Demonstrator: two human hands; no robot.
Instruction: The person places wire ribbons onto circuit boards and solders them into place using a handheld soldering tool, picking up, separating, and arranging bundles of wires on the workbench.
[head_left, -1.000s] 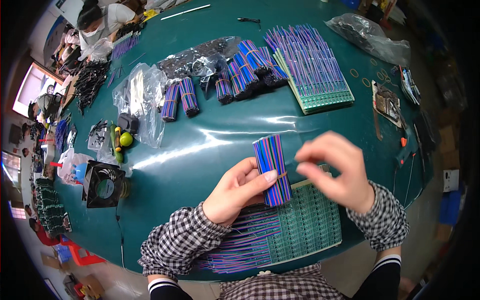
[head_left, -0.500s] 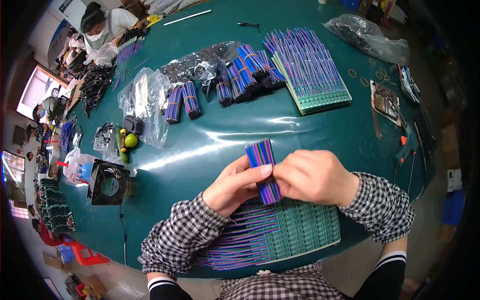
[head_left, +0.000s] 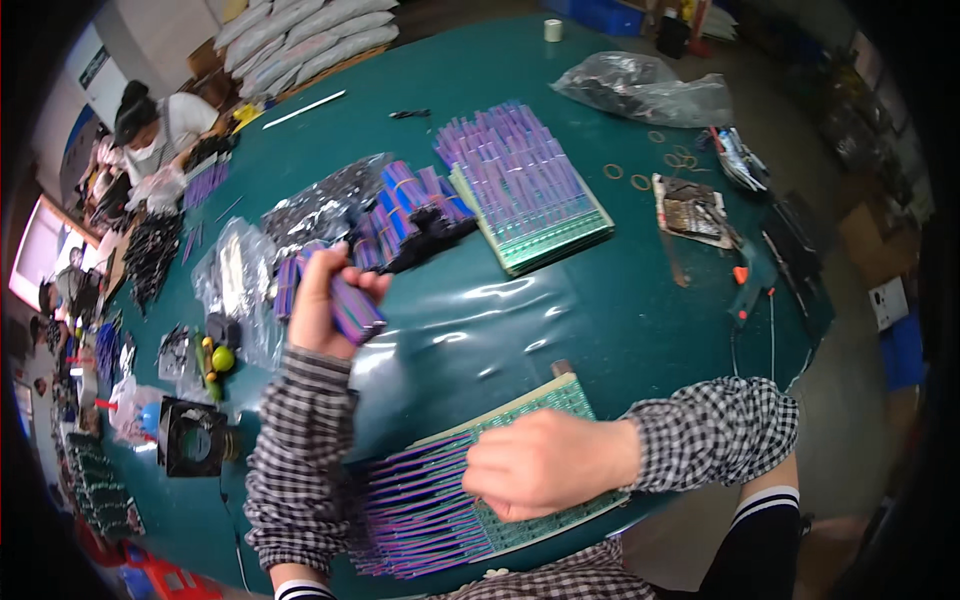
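Observation:
My left hand (head_left: pixel 316 300) reaches out over the table, its fingers wrapped round a bundle of blue, purple and red wires (head_left: pixel 356 312). Just beyond it lie more banded wire bundles (head_left: pixel 400 190) with dark ends, partly covered by that hand. Close to my body, a green circuit board panel (head_left: pixel 552 400) carries rows of striped wires (head_left: pixel 420 505) fanning to the left. Over this panel hovers my right hand (head_left: pixel 545 462), fingers curled closed; whether something small is pinched in them is hidden.
A stack of green panels (head_left: pixel 550 240) topped with purple wires lies farther off. Clear plastic bags (head_left: pixel 240 280), a small black fan (head_left: pixel 195 437) and a yellow-green ball (head_left: pixel 222 358) are at left. Rubber bands (head_left: pixel 640 182) and a teal glue gun (head_left: pixel 752 280) sit right. Another person (head_left: pixel 165 130) works far left.
My hands have parted. The left has carried the wire bundle forward and left toward the other bundles, while the right has come down over the panel. The whole view has shifted.

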